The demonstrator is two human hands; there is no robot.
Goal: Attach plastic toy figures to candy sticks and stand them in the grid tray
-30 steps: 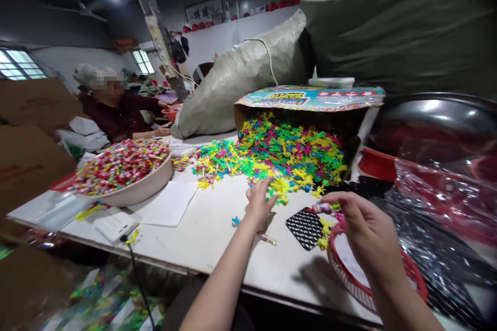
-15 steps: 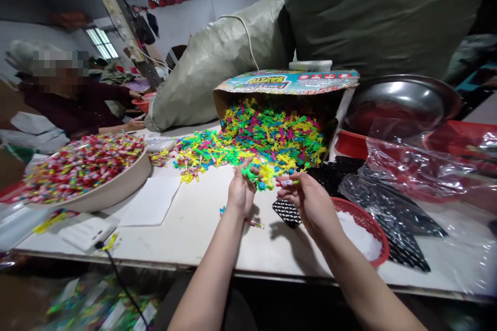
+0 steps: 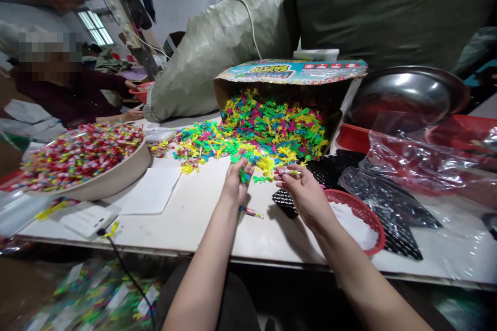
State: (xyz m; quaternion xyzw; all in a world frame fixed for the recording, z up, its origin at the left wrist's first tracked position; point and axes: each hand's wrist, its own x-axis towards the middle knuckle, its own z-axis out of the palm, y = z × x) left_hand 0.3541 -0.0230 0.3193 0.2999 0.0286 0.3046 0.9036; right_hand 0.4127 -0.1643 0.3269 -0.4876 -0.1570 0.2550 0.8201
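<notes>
My left hand (image 3: pixel 234 182) is closed around a green plastic figure (image 3: pixel 244 175), in front of the spilled pile of colourful plastic figures (image 3: pixel 209 140). Pinched in the fingertips of my right hand (image 3: pixel 305 192) is a thin little tube (image 3: pixel 288 171) with red and yellow ends. Another small wrapped tube (image 3: pixel 253 212) lies on the white table beneath my left wrist. A green figure (image 3: pixel 262 179) rests on the table between both hands. Behind them, a cardboard box (image 3: pixel 289 71) on its side spills out yellow, green, blue and pink figures.
A wide tub (image 3: pixel 134 171) heaped with small wrapped tubes stands at left, near a white sheet (image 3: pixel 153 191). At right are a red basket (image 3: pixel 382 235) with papers, clear plastic bags (image 3: pixel 404 165) and a metal basin (image 3: pixel 411 93). Across the table sits another person (image 3: pixel 58 90).
My left hand has drawn slightly left, and its fingers have closed more around the green figure. My right hand still holds the tube, now more level. The view has shifted slightly.
</notes>
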